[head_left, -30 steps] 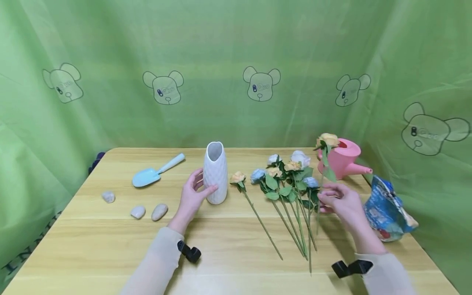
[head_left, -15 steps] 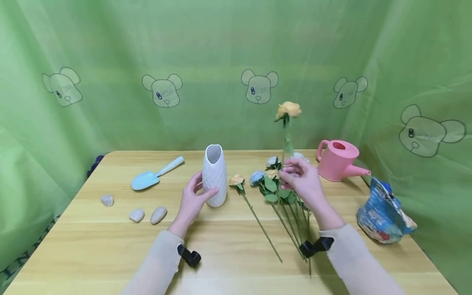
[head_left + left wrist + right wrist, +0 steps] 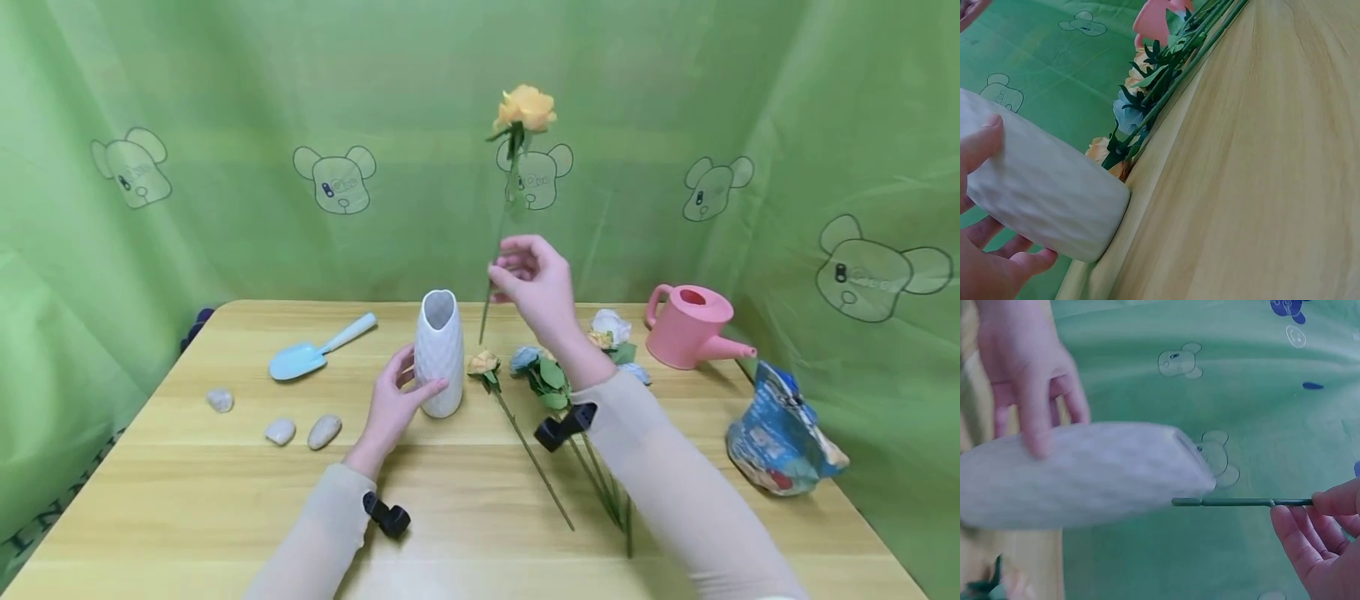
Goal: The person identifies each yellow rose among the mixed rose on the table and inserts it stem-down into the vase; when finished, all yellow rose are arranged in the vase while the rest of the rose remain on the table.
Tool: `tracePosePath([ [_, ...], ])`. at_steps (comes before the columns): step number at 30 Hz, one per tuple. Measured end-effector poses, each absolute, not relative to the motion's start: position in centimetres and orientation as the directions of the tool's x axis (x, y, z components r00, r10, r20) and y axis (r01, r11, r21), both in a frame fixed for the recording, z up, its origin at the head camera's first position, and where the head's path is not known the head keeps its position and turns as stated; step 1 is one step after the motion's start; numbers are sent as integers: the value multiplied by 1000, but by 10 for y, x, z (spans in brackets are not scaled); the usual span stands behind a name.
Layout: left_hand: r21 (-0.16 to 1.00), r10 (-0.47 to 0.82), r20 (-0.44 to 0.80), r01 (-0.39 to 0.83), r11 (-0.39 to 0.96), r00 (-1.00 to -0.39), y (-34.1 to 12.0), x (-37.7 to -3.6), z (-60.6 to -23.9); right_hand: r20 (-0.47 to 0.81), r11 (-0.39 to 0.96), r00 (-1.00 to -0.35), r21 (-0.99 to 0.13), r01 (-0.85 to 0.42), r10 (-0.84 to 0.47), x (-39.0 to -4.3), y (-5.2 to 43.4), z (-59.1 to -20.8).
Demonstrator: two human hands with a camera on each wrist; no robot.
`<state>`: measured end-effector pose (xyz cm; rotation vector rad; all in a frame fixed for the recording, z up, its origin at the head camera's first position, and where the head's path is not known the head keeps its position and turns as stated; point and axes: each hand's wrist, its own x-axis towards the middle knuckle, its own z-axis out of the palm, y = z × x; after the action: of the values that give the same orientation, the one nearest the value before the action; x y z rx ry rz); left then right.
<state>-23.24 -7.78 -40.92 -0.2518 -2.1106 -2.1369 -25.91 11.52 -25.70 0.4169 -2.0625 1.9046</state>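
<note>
A white ribbed vase (image 3: 438,352) stands upright on the wooden table (image 3: 225,467), and my left hand (image 3: 392,402) grips its lower body; the same vase (image 3: 1041,190) fills the left wrist view. My right hand (image 3: 534,283) is raised just right of the vase mouth and pinches the stem of an orange rose (image 3: 525,108), which is held upright with its bloom high. In the right wrist view the stem (image 3: 1235,502) ends beside the vase (image 3: 1079,475) near its mouth. Several more roses (image 3: 570,375) lie on the table to the right of the vase.
A light blue trowel (image 3: 315,350) and three pebbles (image 3: 300,432) lie on the left of the table. A pink watering can (image 3: 693,327) and a blue bag (image 3: 783,433) sit at the right. Green cloth hangs all around the table.
My right hand has lifted the orange rose from the pile and carried it up and to the left, to just beside the vase mouth. The left hand has stayed on the vase.
</note>
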Motion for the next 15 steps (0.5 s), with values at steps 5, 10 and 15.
tracePosePath([
  [5,977,34,212,211,-14,-977,-79,-233,-409,480,21,-877,-877,-481,-15,-273,91,-246],
  [10,976,43,218,218,-7,-975,-79,-234,-410,481,-12,-877,-877,-481,-5,-284,76,-249],
  [15,976,40,219,219,-5,-975,-80,-234,-411,457,48,-889,-887,-458,-38,-292,71,-268],
])
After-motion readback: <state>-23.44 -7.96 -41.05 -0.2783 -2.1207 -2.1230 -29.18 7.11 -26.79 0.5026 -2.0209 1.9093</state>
